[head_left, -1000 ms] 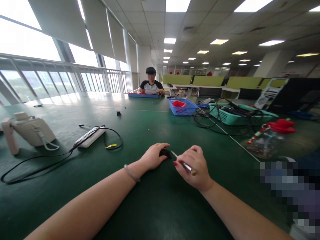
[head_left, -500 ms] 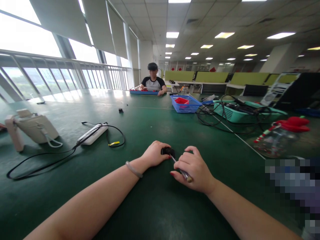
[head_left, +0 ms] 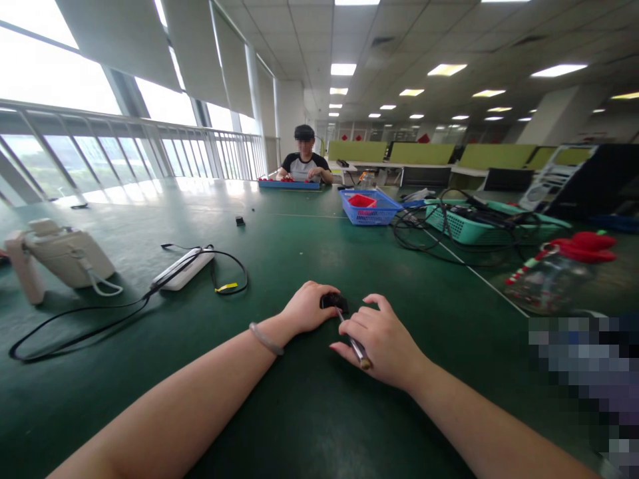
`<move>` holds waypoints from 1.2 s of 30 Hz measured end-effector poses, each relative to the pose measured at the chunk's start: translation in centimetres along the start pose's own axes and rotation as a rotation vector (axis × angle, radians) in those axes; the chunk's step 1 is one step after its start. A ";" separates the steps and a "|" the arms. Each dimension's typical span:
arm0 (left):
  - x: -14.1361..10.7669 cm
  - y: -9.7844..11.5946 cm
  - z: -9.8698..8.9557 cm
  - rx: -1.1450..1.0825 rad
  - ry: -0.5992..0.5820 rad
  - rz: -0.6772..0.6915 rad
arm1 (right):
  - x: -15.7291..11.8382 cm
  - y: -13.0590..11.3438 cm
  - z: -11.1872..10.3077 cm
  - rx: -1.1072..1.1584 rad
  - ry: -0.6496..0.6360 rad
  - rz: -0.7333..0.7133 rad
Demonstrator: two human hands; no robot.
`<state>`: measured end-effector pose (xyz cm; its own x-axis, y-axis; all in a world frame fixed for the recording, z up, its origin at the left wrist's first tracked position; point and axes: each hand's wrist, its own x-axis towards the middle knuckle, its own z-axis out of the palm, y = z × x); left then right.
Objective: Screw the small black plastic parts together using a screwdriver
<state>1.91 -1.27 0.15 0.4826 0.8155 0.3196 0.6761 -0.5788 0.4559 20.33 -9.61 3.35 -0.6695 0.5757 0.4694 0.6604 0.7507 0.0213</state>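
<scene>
Workpiece [head_left: 332,301]: small black part, just above the desk [head_left: 279,412] or resting on it, which of the two I cannot tell; it lies ahead of the wearer, off the fingertip side of the left hand and ahead and left of the right hand.
Left hand [head_left: 308,309]: curled round the workpiece's near-left end, index finger along the far side and thumb along the near one, so this is the nearer of the two hands, in contact.
Right hand [head_left: 382,340]: fingers closed on a slim tool [head_left: 358,350], held like a pen, one finger lifted clear.
Tool axis: slants from the butt, nearer the wearer and to the right, forward and left to the tip.
Tip to workpiece: meets its near edge, beside the left thumb; whether it presses or only overlaps in this view is not clear.
Workpiece axis: seems to run roughly left to right, crosswise to the tool; its covered end hides the full outline.
</scene>
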 end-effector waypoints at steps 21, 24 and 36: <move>-0.1 0.1 0.1 -0.008 0.004 -0.033 | 0.0 0.1 -0.4 -0.052 0.112 0.010; -0.1 0.2 0.0 -0.008 -0.003 -0.035 | 0.0 0.2 -0.3 -0.047 0.120 0.014; 0.0 0.3 0.0 -0.021 0.002 -0.036 | -0.2 0.7 -0.3 -0.029 0.113 0.038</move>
<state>2.09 -1.44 0.23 0.4568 0.8360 0.3041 0.6814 -0.5486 0.4845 21.05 -9.32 3.52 -0.6022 0.5623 0.5668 0.6955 0.7181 0.0266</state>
